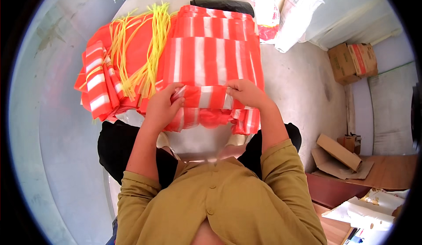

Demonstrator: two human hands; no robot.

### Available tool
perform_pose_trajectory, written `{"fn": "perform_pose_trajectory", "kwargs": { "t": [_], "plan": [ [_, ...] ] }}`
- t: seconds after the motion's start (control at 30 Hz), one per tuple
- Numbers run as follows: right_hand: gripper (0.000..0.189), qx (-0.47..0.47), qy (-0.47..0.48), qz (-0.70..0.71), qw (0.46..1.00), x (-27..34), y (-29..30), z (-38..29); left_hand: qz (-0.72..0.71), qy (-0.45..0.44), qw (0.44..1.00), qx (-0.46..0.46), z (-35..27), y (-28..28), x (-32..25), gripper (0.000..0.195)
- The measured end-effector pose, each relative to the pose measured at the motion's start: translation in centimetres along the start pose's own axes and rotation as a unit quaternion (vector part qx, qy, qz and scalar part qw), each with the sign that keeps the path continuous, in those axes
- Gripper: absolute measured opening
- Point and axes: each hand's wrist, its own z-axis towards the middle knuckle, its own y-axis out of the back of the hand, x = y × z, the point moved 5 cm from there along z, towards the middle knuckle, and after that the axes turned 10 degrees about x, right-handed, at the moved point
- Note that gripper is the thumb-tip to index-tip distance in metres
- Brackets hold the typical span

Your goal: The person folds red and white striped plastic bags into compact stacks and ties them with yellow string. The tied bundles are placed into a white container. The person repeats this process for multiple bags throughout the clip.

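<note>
A stack of red-and-white striped plastic sheets or bags [211, 60] lies before me. At its near edge the plastic is folded into a flat band [207, 96]. My left hand [166, 104] pinches the band's left end between thumb and fingers. On the other end, the fingertips of my right hand [245, 93] grip the same band. Crumpled striped plastic [214, 118] hangs below it. To the left, yellow plastic tie strips [156, 47] lie in a loose bunch over red plastic [99, 35]. Beside them is a folded striped bundle [98, 88] with a yellow tie around it.
Behind the stack lies a black plastic roll [224, 6]. White printed sacks [267, 10] stand at the far right. A cardboard box [351, 62] is by the right wall. Flattened cardboard [341, 157] and papers [369, 212] lie on a wooden surface [389, 169] at lower right.
</note>
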Motion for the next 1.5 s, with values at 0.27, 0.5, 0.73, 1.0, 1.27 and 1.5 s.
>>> {"fn": "perform_pose_trajectory", "kwargs": {
  "t": [0.27,0.5,0.73,1.0,1.27,1.5],
  "plan": [
    [0.036,-0.173,0.038,0.122,0.977,-1.5,0.0,-0.3,0.034,0.057,0.997,-0.048,1.1,-0.6,1.5,0.023],
    [0.032,-0.23,0.041,0.173,0.957,-8.1,-1.4,-4.1,0.015,0.082,0.995,-0.052,1.2,-1.0,1.7,0.015],
    [0.018,-0.289,0.069,0.006,0.955,-7.8,-1.7,-4.3,0.036,0.03,0.998,-0.035,0.5,-0.7,2.4,0.02],
    [0.035,-0.231,0.041,-0.012,0.972,-5.1,-1.7,-6.3,0.147,-0.017,0.989,-0.002,-1.5,-0.6,-0.5,0.053],
    [0.044,-0.278,0.08,-0.139,0.947,-4.7,-2.4,-7.5,0.22,-0.082,0.971,-0.044,-1.6,-0.8,-0.3,0.052],
    [0.04,-0.326,0.106,-0.179,0.922,-5.8,-2.6,-9.2,0.169,-0.115,0.977,-0.063,-2.6,-0.2,-0.7,0.04]
  ]
}}
